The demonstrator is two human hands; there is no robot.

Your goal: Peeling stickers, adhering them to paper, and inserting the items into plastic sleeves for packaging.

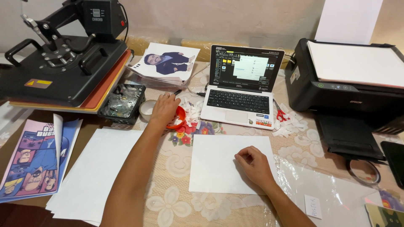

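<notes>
My left hand (163, 109) reaches forward and rests over a small red bowl (179, 117) beside a pile of white paper scraps (193, 110); what it grips is hidden under the palm. My right hand (253, 165) lies with curled fingers on a blank white sheet (219, 162) in the middle of the table, pinching or pressing its right part. A roll of clear tape (147, 108) sits just left of the left hand.
A black heat press (63, 67) stands far left, a black tray of small parts (124, 103) beside it. An open laptop (242, 84) is centre back, a black printer (349, 80) right. Printed sheets (33, 159), blank paper (99, 172) and a clear plastic sleeve (328, 189) lie around. Red scissors (281, 114) lie by the laptop.
</notes>
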